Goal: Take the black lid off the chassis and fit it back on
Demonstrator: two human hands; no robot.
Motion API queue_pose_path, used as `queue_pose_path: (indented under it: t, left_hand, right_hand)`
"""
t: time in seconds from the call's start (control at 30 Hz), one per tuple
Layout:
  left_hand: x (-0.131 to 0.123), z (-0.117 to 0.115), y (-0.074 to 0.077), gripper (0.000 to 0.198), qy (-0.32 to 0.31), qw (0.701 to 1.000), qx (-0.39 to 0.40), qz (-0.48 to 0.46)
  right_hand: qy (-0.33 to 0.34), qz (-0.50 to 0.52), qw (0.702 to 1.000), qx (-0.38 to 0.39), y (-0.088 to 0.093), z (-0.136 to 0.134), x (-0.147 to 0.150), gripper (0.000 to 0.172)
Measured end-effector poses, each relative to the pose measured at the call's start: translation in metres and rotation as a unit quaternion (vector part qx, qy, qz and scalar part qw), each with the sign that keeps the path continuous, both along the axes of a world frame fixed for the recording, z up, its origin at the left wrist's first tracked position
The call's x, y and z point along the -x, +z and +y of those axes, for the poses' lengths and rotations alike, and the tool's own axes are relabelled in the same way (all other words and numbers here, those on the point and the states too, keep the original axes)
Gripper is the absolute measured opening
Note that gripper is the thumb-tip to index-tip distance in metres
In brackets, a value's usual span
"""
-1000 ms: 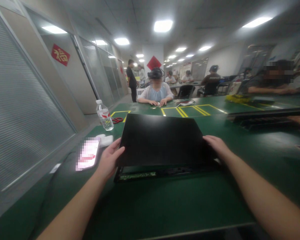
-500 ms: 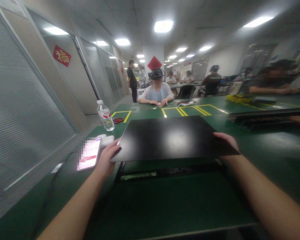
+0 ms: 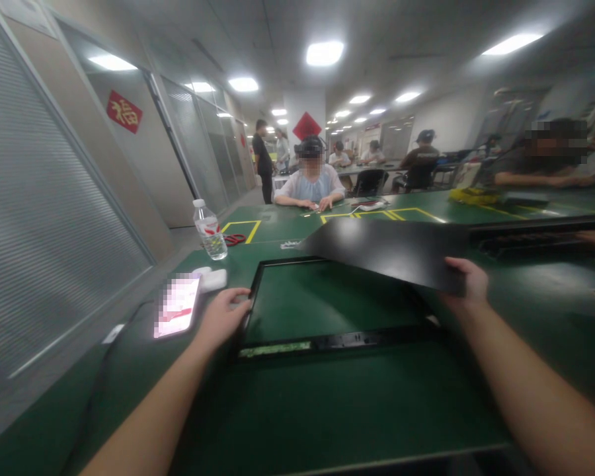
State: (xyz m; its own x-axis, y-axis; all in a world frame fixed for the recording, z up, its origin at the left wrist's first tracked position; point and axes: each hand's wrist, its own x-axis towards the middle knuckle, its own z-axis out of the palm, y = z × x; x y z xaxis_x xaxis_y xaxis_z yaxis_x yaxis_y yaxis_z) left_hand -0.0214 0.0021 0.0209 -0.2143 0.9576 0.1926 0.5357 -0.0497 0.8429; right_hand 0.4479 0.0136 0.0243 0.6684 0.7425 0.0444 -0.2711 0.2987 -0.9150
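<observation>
My right hand [image 3: 469, 284] grips the right end of a thin black panel [image 3: 387, 248], thumb on top. The panel is raised and tilted, its left end pointing away over the table. Below it lies a black rectangular frame [image 3: 347, 340] with a green strip on its near bar; its far right part is hidden by the panel. My left hand [image 3: 228, 311] is at the frame's left edge, fingertips against it, with a gap between thumb and fingers. That hand no longer touches the panel.
On the left of the green table [image 3: 347, 410] are a lit phone [image 3: 178, 307], a white case [image 3: 213, 279], a water bottle [image 3: 209, 231] and red-handled scissors [image 3: 235, 239]. Across sits a person [image 3: 313, 182] with both hands on the table. A long black part [image 3: 540, 235] lies at right.
My left hand has let go of the panel and moved to the frame's left edge. My right hand has swung the panel right and away, uncovering most of the frame.
</observation>
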Motion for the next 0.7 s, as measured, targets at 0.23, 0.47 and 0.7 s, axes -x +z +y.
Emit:
queue_pose_path:
  t: [0.23,0.47,0.7]
  left_hand:
    - [0.001,0.001,-0.002,0.029,0.002,0.995,0.017,0.094]
    - [0.003,0.003,-0.004,0.043,-0.024,0.974,0.073,0.211]
    - [0.002,0.004,-0.007,0.044,-0.039,0.968,0.099,0.227]
  right_hand:
    - [-0.159,0.116,0.975,-0.1,0.001,0.008,0.0,0.02]
    - [-0.204,0.113,0.955,-0.181,-0.004,0.01,-0.007,0.023]
    - [-0.25,0.121,0.956,-0.094,0.0,0.006,-0.008,0.022]
